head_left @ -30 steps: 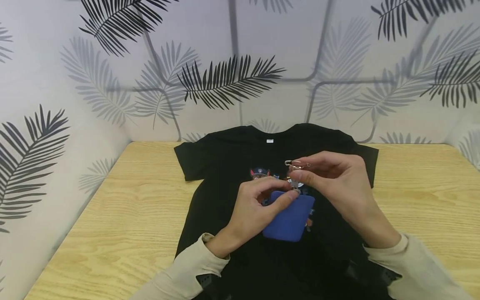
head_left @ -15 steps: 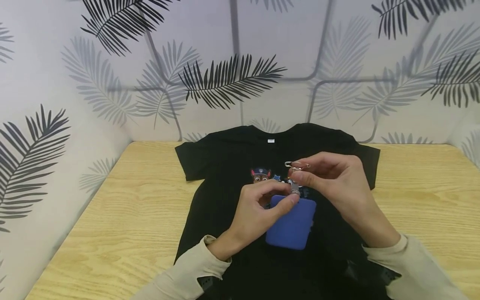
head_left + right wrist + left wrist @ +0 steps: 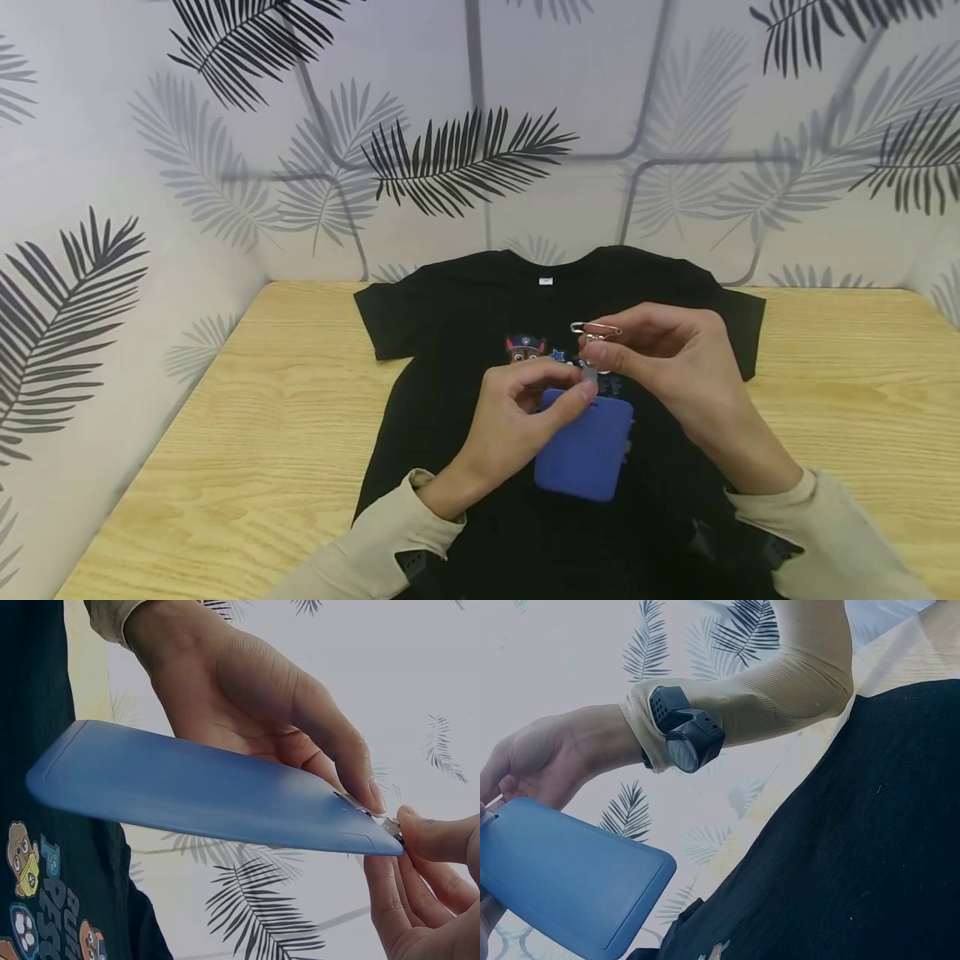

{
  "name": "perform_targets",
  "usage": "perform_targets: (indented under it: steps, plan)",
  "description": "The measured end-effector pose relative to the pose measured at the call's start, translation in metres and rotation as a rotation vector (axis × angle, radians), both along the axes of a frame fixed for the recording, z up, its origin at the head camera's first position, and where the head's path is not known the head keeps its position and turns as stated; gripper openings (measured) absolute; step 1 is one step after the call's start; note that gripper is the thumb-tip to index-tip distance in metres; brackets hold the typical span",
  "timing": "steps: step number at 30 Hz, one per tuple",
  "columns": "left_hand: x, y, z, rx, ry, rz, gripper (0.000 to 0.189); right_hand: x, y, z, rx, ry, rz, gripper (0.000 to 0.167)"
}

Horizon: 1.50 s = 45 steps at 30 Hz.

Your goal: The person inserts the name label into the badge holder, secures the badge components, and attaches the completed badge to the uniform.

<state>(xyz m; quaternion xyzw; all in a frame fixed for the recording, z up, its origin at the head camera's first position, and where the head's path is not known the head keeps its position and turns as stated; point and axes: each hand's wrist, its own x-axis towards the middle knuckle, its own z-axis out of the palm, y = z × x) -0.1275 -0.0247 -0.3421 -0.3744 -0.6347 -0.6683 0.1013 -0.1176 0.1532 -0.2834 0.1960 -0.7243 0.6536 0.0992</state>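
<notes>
A blue badge holder [image 3: 583, 450] hangs from a short grey strap [image 3: 590, 374], tilted over the black T-shirt. My left hand [image 3: 517, 408] pinches the strap between thumb and index finger, just above the holder's top edge. Above it, my right hand [image 3: 667, 358] pinches the metal clip at the strap's upper end. A safety pin [image 3: 596, 328] sticks out over the right fingertips. In the right wrist view, the holder [image 3: 202, 791] is seen nearly edge-on, and its top end meets the fingers. The clip itself is mostly hidden by the fingers.
A black T-shirt [image 3: 465, 317] with a cartoon dog print [image 3: 525, 348] lies spread on the wooden table [image 3: 247, 417], beneath both hands. Behind the table stands a pale wall [image 3: 555, 75] with a leaf pattern.
The badge holder has dropped slightly and shifted a little right below the hands, mostly in the first half second. Both hands keep their pinch on the strap and clip.
</notes>
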Motion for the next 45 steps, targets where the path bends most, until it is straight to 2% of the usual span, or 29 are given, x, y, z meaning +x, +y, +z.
perform_targets:
  steps: [13, 21, 26, 32, 37, 41, 45]
  plan:
    - [-0.002, 0.000, 0.001, 0.028, 0.060, 0.014, 0.007, 0.000, -0.002, 0.002, -0.022, -0.004, 0.017, 0.016]
    - [-0.002, -0.001, 0.003, 0.039, 0.069, 0.012, 0.009, 0.000, -0.003, 0.003, -0.029, 0.002, 0.017, 0.017]
    - [-0.003, -0.001, 0.003, 0.055, 0.059, -0.009, 0.010, 0.000, -0.003, 0.003, -0.050, 0.002, 0.015, 0.016]
    - [-0.003, 0.000, 0.001, 0.063, -0.010, -0.034, 0.017, 0.000, -0.003, 0.004, -0.054, 0.007, 0.014, 0.017]
    - [-0.001, 0.001, 0.002, 0.053, -0.139, -0.081, 0.030, -0.001, 0.001, 0.004, -0.042, 0.005, 0.033, 0.017]
    - [-0.001, 0.001, 0.003, 0.048, -0.257, -0.126, 0.056, -0.002, 0.006, 0.002, -0.073, -0.003, 0.118, 0.016]
    - [-0.002, 0.003, 0.003, 0.051, -0.349, -0.204, 0.075, -0.003, 0.011, 0.001, -0.084, -0.018, 0.212, 0.021]
